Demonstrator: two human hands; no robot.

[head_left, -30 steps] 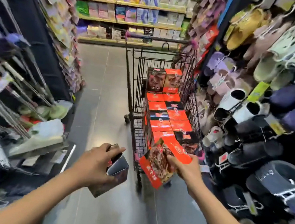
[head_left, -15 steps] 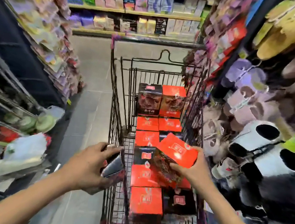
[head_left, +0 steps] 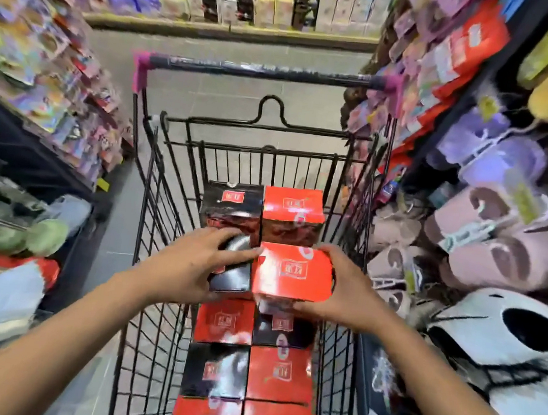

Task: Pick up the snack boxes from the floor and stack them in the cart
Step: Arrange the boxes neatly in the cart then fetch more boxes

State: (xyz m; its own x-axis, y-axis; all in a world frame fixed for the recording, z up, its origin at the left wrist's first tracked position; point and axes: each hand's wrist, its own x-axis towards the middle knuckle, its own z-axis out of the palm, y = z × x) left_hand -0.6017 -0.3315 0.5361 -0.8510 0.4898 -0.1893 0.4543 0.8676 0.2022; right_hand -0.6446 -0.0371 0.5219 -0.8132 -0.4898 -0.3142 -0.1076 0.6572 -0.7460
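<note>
Both hands were over the black wire shopping cart (head_left: 161, 214), each one loaded. The left hand (head_left: 189, 266) was curled over the top of a glossy black cardboard snack box (head_left: 233, 278), fingers wrapped across its far edge. The right hand (head_left: 348, 292) clamped the right side of a bright red cardboard snack box (head_left: 292, 271), thumb underneath on the near edge, fingers round the far corner. The two boxes sat side by side, touching, level with each other. That looked deliberate: they were lined up to drop as a pair onto the row beneath, keeping the two-column pattern.

Just beyond the hands stood another black and red pair (head_left: 261, 212), one layer up, so the held boxes seemed aimed at the slot right against them. Below the wrists and nearer the person ran the lower layer of stacked boxes (head_left: 252, 373), red and black alternating, packed tight.

Room was scarce. The cart's right wall sat just beside the right hand's knuckles, and the child-seat grille (head_left: 264, 164) closed off the far end. To the right of the right arm hung plush slippers (head_left: 498, 335) on a rack, crowding the aisle. To the left of the left arm, a dark shelf (head_left: 18, 141) of hanging packets did likewise. The pink-capped cart handle (head_left: 265, 71) crossed well beyond both hands. No boxes on the floor were in view, so how many remained could not be told.
</note>
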